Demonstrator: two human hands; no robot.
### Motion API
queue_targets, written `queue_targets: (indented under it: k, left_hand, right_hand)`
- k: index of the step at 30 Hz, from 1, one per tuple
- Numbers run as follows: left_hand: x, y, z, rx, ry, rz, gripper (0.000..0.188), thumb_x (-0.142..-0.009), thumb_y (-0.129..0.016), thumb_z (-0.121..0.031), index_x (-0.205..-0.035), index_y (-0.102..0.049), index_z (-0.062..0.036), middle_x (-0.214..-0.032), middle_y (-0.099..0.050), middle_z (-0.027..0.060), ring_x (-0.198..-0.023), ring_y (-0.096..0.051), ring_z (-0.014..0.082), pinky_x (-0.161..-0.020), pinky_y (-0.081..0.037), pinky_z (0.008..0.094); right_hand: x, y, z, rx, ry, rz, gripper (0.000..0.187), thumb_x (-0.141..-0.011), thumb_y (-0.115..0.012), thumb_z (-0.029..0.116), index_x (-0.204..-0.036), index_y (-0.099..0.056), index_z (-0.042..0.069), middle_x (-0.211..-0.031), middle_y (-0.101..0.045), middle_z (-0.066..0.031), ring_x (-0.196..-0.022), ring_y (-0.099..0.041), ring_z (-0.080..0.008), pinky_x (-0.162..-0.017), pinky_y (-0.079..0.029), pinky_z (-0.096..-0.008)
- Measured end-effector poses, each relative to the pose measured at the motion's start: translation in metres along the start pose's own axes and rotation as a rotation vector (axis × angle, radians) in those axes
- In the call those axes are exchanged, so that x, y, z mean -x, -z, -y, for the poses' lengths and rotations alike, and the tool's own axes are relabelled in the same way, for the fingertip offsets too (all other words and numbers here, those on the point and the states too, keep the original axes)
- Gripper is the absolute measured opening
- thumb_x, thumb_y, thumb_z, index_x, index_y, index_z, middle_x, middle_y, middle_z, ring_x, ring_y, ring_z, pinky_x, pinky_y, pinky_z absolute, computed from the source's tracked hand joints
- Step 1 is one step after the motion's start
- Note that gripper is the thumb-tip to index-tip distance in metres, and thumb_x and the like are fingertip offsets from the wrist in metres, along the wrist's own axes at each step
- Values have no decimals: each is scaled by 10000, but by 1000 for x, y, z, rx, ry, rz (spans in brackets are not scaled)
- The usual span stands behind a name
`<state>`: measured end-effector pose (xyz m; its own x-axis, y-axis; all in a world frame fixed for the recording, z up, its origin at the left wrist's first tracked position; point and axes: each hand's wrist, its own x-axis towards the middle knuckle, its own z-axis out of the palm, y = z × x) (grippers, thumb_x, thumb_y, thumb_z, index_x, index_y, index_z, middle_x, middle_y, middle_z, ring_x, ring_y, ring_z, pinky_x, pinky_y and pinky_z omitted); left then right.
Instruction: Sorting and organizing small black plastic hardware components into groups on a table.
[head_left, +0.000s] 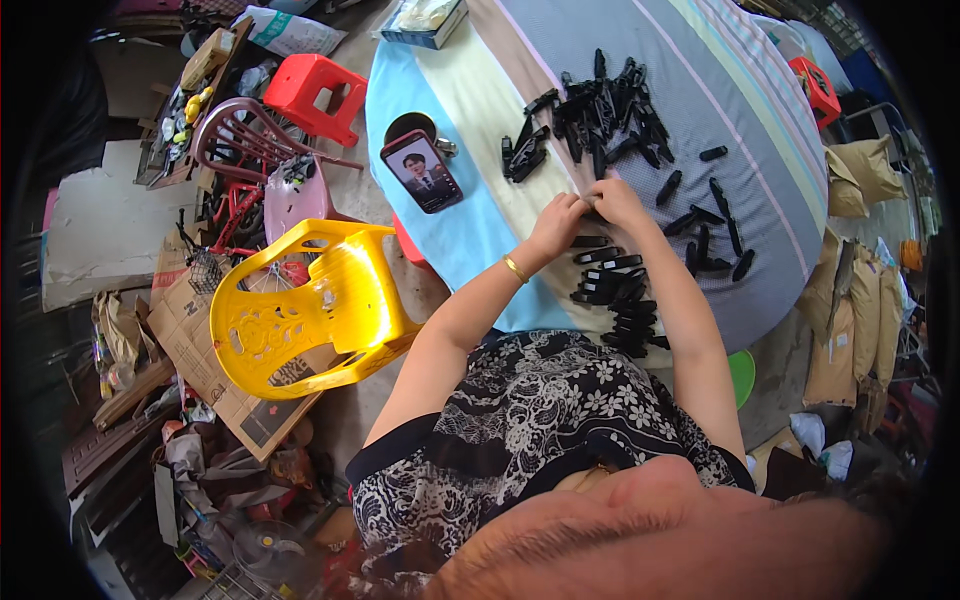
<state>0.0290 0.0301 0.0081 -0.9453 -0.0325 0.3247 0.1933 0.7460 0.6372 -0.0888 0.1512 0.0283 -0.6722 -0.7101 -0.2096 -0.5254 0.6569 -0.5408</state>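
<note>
My left hand [558,224] and my right hand [616,203] meet over the striped cloth, fingertips pinched close together. Whatever they hold is too small and covered by the fingers to make out. Just beyond them lies a loose heap of black elongated pieces [600,108], perhaps plastic clips. Between my forearms, nearer my body, similar black pieces [612,285] lie side by side in a stacked row. More single black pieces [704,240] are scattered to the right of my right hand.
A phone [422,172] with a lit screen leans on a round dark stand on the covered table [480,270]. A box [424,22] sits at the far edge. A yellow plastic chair [330,300] stands left, with a red stool [316,98] beyond. Cardboard and clutter cover the floor.
</note>
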Motion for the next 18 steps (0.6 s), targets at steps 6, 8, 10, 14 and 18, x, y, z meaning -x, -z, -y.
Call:
queue_targets:
  k: [6,8,10,14,18]
  left_hand:
    - [11,3,1,-26,-140,28,294,-658,-592,-15,-943,-532,-60,-905,-534,105,-857,-519,305,-785,-454,367]
    - [16,5,1,-13,-215,-4,277,-667,-607,-31,-929,-522,-58,-911,-525,108,-851,-519,301,-781,-457,365]
    - [17,5,-1,-9,-199,4,272,-659,-606,-22,-917,-526,-53,-901,-527,113,-851,-518,306,-773,-458,369]
    - [19,12,5,-34,9,36,241,-644,-596,-1,-876,-541,-39,-868,-531,131,-850,-516,320,-747,-458,384]
    - [11,12,4,-35,34,33,227,-637,-602,-4,-859,-568,-36,-855,-543,136,-828,-520,328,-757,-447,396]
  right_hand:
    - [2,3,11,38,40,105,191,-702,-594,116,-856,-663,28,-851,-652,-179,-814,-624,-326,-739,-492,-384]
    - [4,4,9,35,54,123,208,-697,-610,105,-883,-659,23,-850,-657,-175,-789,-634,-308,-727,-497,-371]
    - [7,2,-3,-268,8,195,255,-701,-627,83,-948,-641,19,-827,-658,-162,-735,-640,-254,-696,-502,-332]
    - [35,11,-1,-602,-16,-99,230,-703,-598,79,-922,-609,10,-784,-638,-146,-731,-625,-283,-665,-492,-356]
    - [53,10,-8,-28,323,-186,188,-667,-620,70,-844,-592,13,-777,-588,-109,-799,-570,-328,-708,-457,-419]
